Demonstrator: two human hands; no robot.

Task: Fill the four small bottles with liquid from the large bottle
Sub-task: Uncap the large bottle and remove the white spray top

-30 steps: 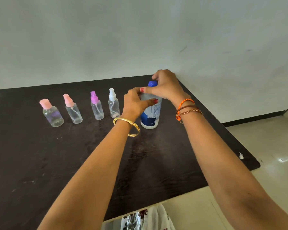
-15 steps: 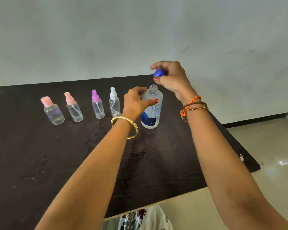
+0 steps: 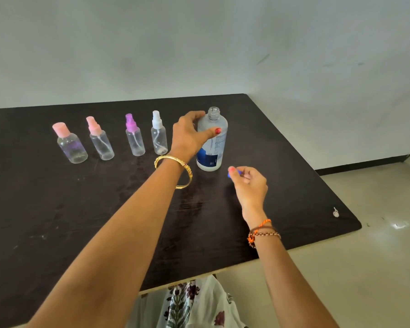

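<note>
The large clear bottle [image 3: 212, 143] with a blue label stands uncapped on the dark table [image 3: 104, 209]. My left hand [image 3: 188, 134] grips its upper body. My right hand [image 3: 249, 183] pinches the blue cap [image 3: 230, 174] low over the table, just right of the bottle's base. Left of the big bottle stands a row of small clear bottles, all capped: a round one with a pink cap [image 3: 70, 144], a pink sprayer [image 3: 100, 139], a purple sprayer [image 3: 134, 136] and a white sprayer [image 3: 159, 133].
The table's right edge [image 3: 336, 185] runs diagonally, with tiled floor [image 3: 365, 268] beyond it. A small white mark [image 3: 335, 213] lies near the right corner. A grey wall [image 3: 199, 43] rises behind. Patterned cloth [image 3: 194, 304] shows below the front edge.
My right hand unscrewed the blue cap, lifted it off the large bottle and carried it down to the table beside the base. My left hand stayed on the bottle.
</note>
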